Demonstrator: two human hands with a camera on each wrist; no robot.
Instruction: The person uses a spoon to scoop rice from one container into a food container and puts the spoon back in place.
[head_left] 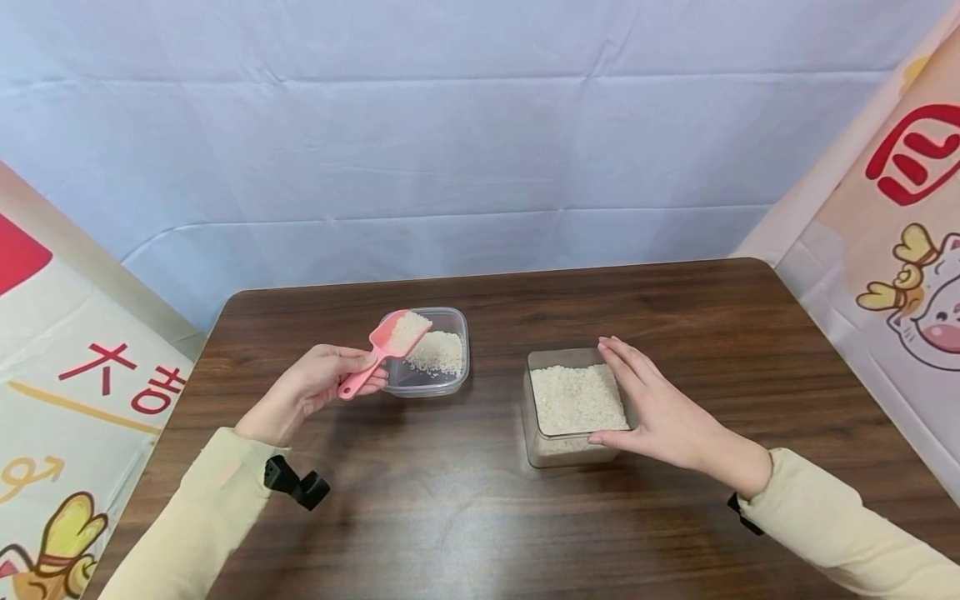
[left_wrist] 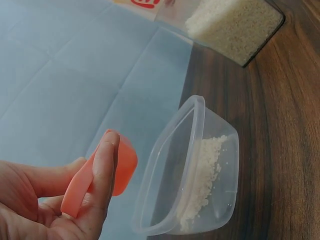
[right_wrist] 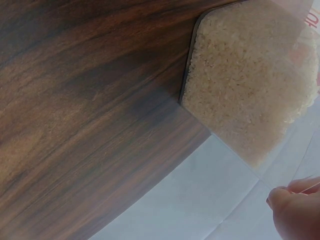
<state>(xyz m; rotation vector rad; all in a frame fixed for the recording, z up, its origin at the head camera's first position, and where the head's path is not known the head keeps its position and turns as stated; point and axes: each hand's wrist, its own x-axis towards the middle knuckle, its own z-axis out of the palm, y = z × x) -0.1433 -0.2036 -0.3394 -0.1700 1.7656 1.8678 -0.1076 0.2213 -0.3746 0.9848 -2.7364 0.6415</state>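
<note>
My left hand (head_left: pixel 326 377) grips the handle of a pink scoop (head_left: pixel 384 337), whose bowl carries white rice. The scoop is held over the left part of a small clear plastic box (head_left: pixel 467 354), in which a pile of rice (head_left: pixel 442 353) lies. In the left wrist view the fingers and thumb pinch the scoop (left_wrist: pixel 80 187) beside the box's open rim (left_wrist: pixel 199 107). My right hand (head_left: pixel 660 412) holds a taller clear container (head_left: pixel 531 433) of rice by its right side, thumb at the near rim and fingers at the far corner.
Both containers stand on a dark wood-grain table (head_left: pixel 450 517). A pale cloth backdrop (head_left: pixel 480 150) hangs behind it. Printed panels flank the table on the left (head_left: pixel 97 433) and right (head_left: pixel 885 250).
</note>
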